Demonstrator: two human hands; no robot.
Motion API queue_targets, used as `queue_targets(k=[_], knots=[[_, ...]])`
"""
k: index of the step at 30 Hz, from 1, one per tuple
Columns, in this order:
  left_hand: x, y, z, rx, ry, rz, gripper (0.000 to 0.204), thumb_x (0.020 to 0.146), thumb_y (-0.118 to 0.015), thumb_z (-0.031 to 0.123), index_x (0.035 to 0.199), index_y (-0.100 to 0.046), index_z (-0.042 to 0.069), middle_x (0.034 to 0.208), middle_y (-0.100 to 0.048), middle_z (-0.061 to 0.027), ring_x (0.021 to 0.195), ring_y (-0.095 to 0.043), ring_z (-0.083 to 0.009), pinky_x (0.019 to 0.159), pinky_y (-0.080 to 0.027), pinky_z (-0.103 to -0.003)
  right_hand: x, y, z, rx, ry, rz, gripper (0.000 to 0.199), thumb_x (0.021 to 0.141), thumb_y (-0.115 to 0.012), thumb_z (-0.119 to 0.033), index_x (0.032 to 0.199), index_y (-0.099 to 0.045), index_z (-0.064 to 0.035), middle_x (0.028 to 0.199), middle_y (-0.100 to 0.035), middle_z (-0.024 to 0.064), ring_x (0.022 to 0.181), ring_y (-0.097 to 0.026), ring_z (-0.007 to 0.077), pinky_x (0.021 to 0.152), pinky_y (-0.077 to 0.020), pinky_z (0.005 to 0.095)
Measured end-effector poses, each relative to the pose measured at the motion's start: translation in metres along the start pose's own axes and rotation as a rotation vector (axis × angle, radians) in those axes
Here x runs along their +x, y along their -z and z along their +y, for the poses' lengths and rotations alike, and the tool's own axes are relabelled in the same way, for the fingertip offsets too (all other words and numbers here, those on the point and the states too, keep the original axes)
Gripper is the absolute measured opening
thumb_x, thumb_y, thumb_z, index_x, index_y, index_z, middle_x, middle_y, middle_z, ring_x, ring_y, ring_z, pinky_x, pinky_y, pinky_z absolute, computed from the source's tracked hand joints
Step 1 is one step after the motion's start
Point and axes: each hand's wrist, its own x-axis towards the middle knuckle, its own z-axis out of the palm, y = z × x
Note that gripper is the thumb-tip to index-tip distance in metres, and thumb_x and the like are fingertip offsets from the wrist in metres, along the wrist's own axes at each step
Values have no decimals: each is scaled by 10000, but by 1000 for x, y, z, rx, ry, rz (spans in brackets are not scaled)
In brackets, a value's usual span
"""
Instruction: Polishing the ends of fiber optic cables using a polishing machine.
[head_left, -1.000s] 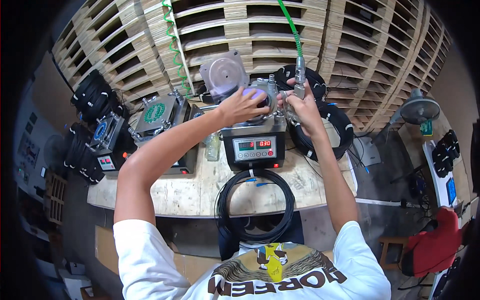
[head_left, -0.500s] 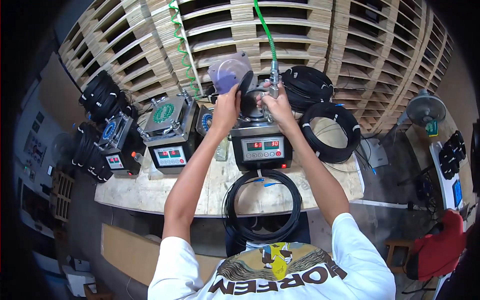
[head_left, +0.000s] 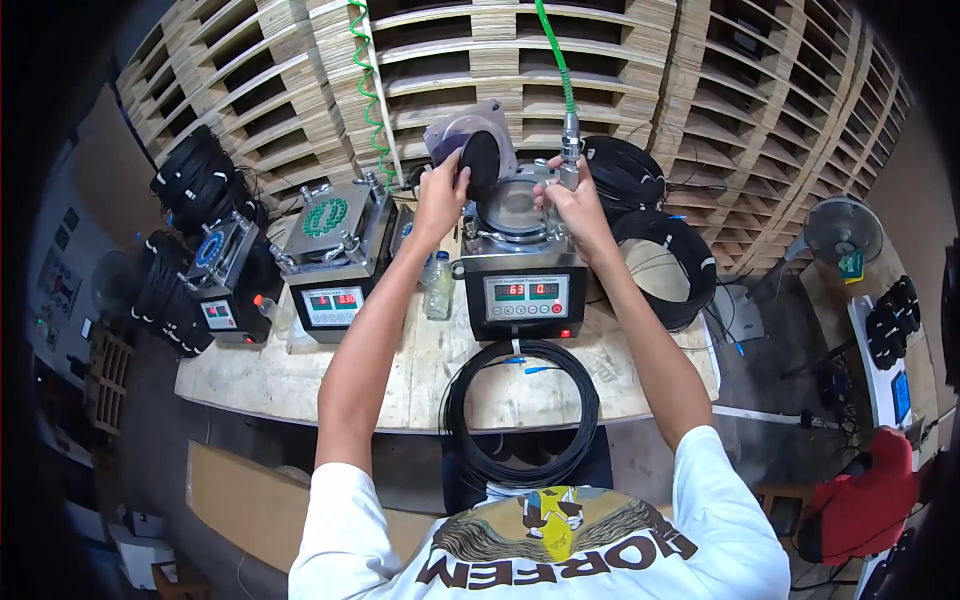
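My left hand (head_left: pixel 443 198) grips a thin black round pad (head_left: pixel 483 166) by its edge and holds it tilted, nearly upright, left of a polishing machine's round metal platen (head_left: pixel 518 212). Behind the pad leans a clear purplish plate (head_left: pixel 505 142). In my right hand (head_left: pixel 580 208) is an air blow gun (head_left: pixel 571 142), fed from above by a green hose (head_left: pixel 556 60). My fingers wrap its handle at the right of the platen and hide most of its body. The polishing machine (head_left: pixel 480 300) has a lit red display. In front of it lies a coil of black cable (head_left: pixel 455 400) with blue connectors.
Two similar machines (head_left: pixel 330 262) (head_left: pixel 228 270) with green and blue parts on top stand at left. A clear bottle (head_left: pixel 438 288) is beside the near machine. More black cable coils (head_left: pixel 690 235) lie at right. Stacked pallets (head_left: pixel 560 70) rise behind the bench (head_left: pixel 400 395); a fan (head_left: pixel 842 230) stands right.
My left hand and the black pad have moved left, uncovering more of the platen. My right hand with the blow gun has shifted slightly right. The machine's right-hand readout has changed.
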Motion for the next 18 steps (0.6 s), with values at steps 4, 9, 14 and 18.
queue_targets(k=[4, 9, 14, 18], knots=[[2, -2, -10, 58, -57, -62, 420, 973, -582, 93, 1364, -505, -42, 867, -700, -164, 724, -676, -146, 582, -585, -324, 0, -31, -28, 107, 61, -28, 315, 881, -497, 27, 1177, -436, -62, 921, -626, 112, 793, -629, 161, 734, -540, 313], [1, -7, -9, -27, 27, -59, 411, 976, -582, 93, 1363, -512, -26, 854, -695, -165, 735, -660, -128, 569, -583, -328, 36, -36, -46, 95, 339, 77, 311, 888, -503, 22, 1181, -427, -48, 922, -641, 109, 791, -644, 165, 751, -551, 318], [-1, 8, 20, 104, 3, -142, 372, 953, -605, 108, 1317, -579, 33, 821, -699, -189, 688, -693, -206, 587, -556, -388, 43, -1, -43, -56, 55, -77, 358, 885, -527, 11, 1218, -428, -74, 935, -654, 126, 778, -645, 161, 721, -538, 306], [2, -1, 45, 380, -359, -388, 326, 897, -599, 131, 1209, -684, 181, 851, -688, -203, 799, -678, -385, 711, -546, -471, 49, 45, -52, -180, -26, -83, 358, 907, -531, -38, 1242, -415, -92, 970, -661, 158, 816, -670, 192, 757, -559, 326]])
